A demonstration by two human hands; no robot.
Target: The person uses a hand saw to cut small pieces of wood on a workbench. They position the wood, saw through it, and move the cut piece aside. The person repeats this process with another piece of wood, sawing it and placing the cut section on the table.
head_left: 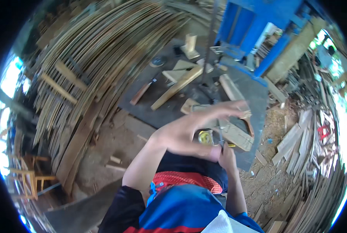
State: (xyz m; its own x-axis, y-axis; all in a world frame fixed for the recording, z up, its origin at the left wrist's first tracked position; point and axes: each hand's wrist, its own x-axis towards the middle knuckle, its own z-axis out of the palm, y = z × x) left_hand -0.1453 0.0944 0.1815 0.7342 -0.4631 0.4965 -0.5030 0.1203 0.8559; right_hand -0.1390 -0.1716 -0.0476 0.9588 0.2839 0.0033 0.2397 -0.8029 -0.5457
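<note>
My left hand point(181, 134) reaches across in front of me, its fingers stretched and apart, blurred by motion. Its thumb ends right by my right hand point(226, 160), and I cannot tell whether they touch. The fingers of my right hand are closed round a slim, dark tool point(221, 134) that points away from me; its kind is unclear. A yellow tape measure point(205, 137) shows between my left thumb and fingers. Beyond the tool lies a wooden block point(237, 136) on the dark worktable point(255, 93), with a curved brown wooden piece point(248, 127) beside it.
A long wooden bar point(177, 87), a wooden-handled tool point(142, 92) and several offcuts lie on the table. A blue machine point(243, 27) stands behind it. Stacked strips point(99, 50) fill the left, scrap boards point(298, 132) the right. A person point(324, 56) is far off at right.
</note>
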